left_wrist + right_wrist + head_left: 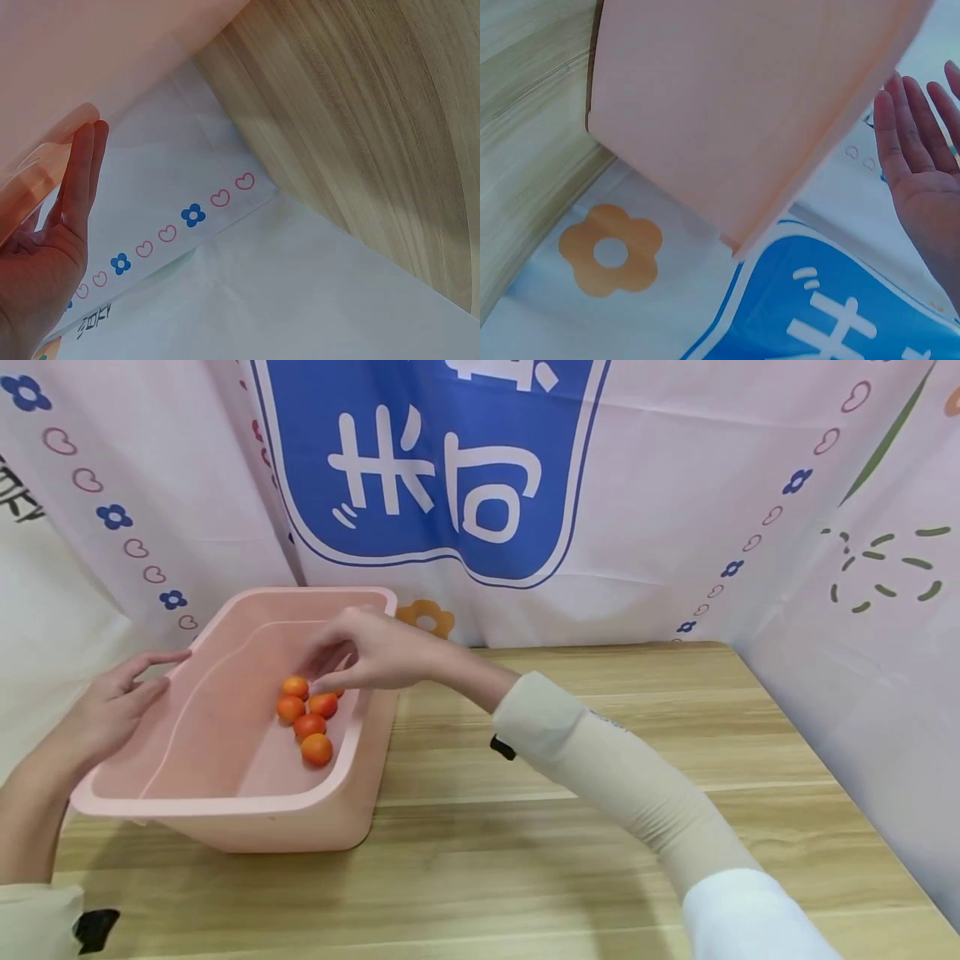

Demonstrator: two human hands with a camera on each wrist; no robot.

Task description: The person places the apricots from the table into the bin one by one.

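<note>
A deep pink plastic basin (247, 827) stands on the left of the table. Several small round orange-red fruits, resembling tomatoes (317, 749), lie grouped on its floor near the right wall. At the left rim, my left hand (112, 706) holds the edge; in the left wrist view the fingers (88, 161) lie along the rim's outer side, the thumb partly hidden behind it. My right hand (378, 647) reaches over the right rim, just above the fruits. Straight, spread fingers with nothing in them show in the right wrist view, where the hand (922, 157) is beyond the basin's outer wall.
The wood-grain table (570, 843) extends to the right of the basin. Behind it hangs a white printed cloth (637, 543) with a blue emblem (427, 527), close to the basin's far end. More white cloth (862, 677) borders the right side.
</note>
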